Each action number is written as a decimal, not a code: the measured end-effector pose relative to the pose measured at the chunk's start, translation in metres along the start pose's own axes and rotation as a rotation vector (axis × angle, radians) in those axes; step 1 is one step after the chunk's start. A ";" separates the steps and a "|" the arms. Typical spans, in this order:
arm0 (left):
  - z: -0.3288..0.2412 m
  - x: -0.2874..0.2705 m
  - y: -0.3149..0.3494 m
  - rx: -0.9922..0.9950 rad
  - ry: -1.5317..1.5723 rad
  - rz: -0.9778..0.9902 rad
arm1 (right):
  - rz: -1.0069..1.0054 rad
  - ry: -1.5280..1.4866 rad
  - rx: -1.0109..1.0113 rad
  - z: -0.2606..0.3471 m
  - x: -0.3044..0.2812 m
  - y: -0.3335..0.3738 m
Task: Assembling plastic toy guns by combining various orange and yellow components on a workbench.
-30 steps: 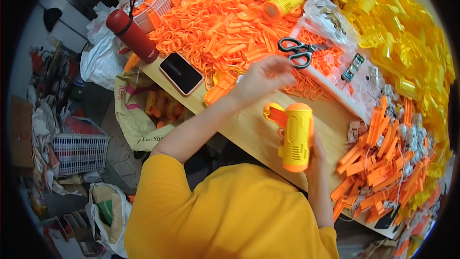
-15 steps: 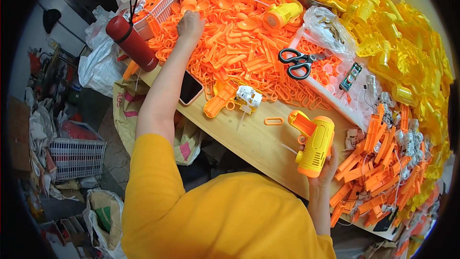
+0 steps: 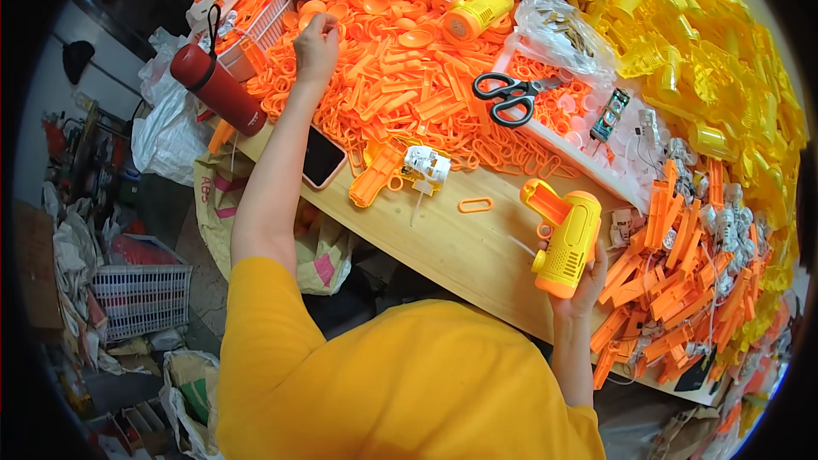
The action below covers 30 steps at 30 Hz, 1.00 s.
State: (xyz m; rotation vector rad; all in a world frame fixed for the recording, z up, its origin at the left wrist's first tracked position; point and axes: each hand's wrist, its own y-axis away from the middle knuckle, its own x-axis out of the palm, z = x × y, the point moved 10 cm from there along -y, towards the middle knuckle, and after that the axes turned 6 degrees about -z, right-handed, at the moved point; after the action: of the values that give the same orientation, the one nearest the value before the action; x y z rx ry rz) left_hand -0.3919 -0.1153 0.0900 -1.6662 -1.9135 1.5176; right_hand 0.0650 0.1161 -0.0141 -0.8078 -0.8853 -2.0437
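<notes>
My right hand [image 3: 586,283] grips a yellow toy blaster body [image 3: 567,243] with an orange handle and orange round end caps, above the table's right part. A pale wire or string comes off its side. My left hand [image 3: 317,44] is stretched far out over the heap of orange plastic parts [image 3: 409,77], beside round orange caps [image 3: 415,39]. Its fingers are bent together in a pinch; what is in them, if anything, is hidden. A half-assembled orange toy [image 3: 377,177] with a white mechanism [image 3: 426,167] lies between my arms, near a loose orange oval ring [image 3: 475,204].
Black-handled scissors [image 3: 509,99] lie on the orange heap. A red bottle [image 3: 218,90] and a phone [image 3: 323,158] are by my left arm. Yellow shells [image 3: 682,60] pile up at the far right, with orange handles and wired white parts [image 3: 673,290] below. A wooden tabletop [image 3: 426,230] lies before me.
The whole view has shifted slightly. My right hand has moved the toy blaster a little right and away from me. My left hand stays over the orange heap, its fingers now drawn together.
</notes>
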 end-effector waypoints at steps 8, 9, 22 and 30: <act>-0.121 0.037 0.103 -0.869 1.201 0.504 | -0.094 -0.122 -0.130 0.024 -0.005 -0.008; -0.144 0.035 0.116 -0.883 1.217 0.541 | -0.086 -0.123 -0.146 0.028 -0.002 -0.009; -0.263 0.066 0.285 -1.260 1.435 0.977 | -0.056 -0.094 -0.196 0.032 0.007 -0.009; -0.293 0.059 0.283 -1.080 1.393 0.933 | -0.156 -0.019 -0.242 0.022 0.001 -0.009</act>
State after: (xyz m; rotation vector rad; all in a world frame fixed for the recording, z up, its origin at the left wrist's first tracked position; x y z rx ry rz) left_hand -0.0314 0.0527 -0.0176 -2.8778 -0.9833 -0.9868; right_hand 0.0622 0.1379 -0.0040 -0.9128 -0.7399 -2.3153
